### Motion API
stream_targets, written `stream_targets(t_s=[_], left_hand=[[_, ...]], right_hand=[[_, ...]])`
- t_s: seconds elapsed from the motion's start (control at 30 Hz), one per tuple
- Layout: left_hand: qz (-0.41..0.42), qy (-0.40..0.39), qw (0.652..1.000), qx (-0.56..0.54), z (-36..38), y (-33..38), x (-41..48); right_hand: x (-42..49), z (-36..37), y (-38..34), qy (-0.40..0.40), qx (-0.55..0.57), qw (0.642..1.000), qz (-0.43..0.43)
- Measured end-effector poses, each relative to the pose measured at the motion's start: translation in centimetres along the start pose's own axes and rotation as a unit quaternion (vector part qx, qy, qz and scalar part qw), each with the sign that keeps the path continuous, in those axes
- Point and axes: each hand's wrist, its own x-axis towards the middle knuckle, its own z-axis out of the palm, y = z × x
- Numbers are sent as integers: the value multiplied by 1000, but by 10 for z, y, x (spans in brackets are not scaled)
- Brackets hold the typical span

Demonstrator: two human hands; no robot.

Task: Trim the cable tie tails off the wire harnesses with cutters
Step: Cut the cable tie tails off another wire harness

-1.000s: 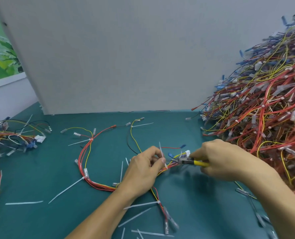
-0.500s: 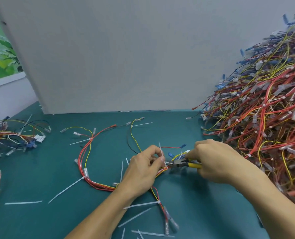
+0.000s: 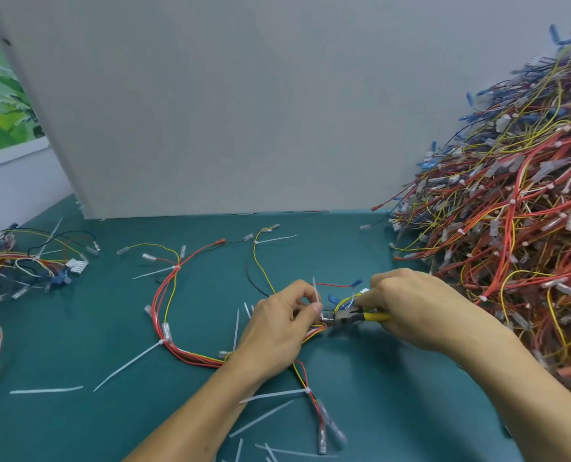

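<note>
- My left hand (image 3: pixel 277 331) pinches the wire harness (image 3: pixel 197 359) at centre, fingers clamped beside an upright, uncut tail (image 3: pixel 316 291).
- My right hand (image 3: pixel 417 308) grips the cutters (image 3: pixel 347 317), nose at that tail's base.
- Offcuts (image 3: pixel 45 390) lie at 7 o'clock; long tails (image 3: pixel 127 365) at 8 and 6 remain.

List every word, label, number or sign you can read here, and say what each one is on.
None can be read.
The grey board, the teal table and the yellow-handled cutters show no print.
Any marks within the harness pile are too small to tell.
</note>
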Motion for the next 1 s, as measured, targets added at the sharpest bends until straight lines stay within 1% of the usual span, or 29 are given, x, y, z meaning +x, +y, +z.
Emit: stream_targets(t_s=[0.3,0.47,0.57,0.7,0.87,1.0], left_hand=[[8,-6,1000,7,1,0,0],[21,3,999,30,0,-1,1],[12,6,999,32,1,-2,1],[-4,12,1000,6,2,-1,0],[13,50,999,-7,0,1,-2],[22,117,993,-25,-12,11,1]], right_hand=[[-1,2,4,-2,1,1000,-19],[-1,3,3,-15,10,1000,-12],[-1,4,2,-20,15,1000,-6],[-2,2,0,-28,13,999,12],[-4,-2,-5,-24,16,999,18],[-7,-9,-9,-42,35,998,44]])
